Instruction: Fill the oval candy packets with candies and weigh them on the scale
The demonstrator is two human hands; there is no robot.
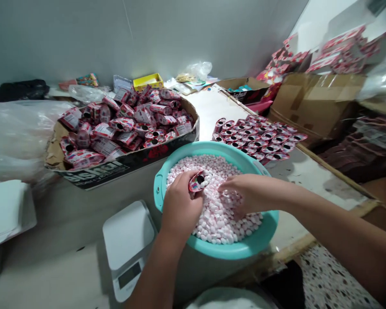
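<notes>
My left hand is closed around a small red-and-pink printed candy pack, tilted so that its dark round opening faces up. White candies lie right at that opening. My right hand dips into the small pale pink and white candies, its fingers curled round some of them and its fingertips partly buried. Both hands are over a turquoise basin that holds the candies. Left of the basin lies a white digital scale with nothing on its plate.
An open carton heaped with similar packs stands at the back left. Several packs stand upright in rows behind the basin. A brown cardboard box is at the right. A yellow box and plastic bags lie near the wall.
</notes>
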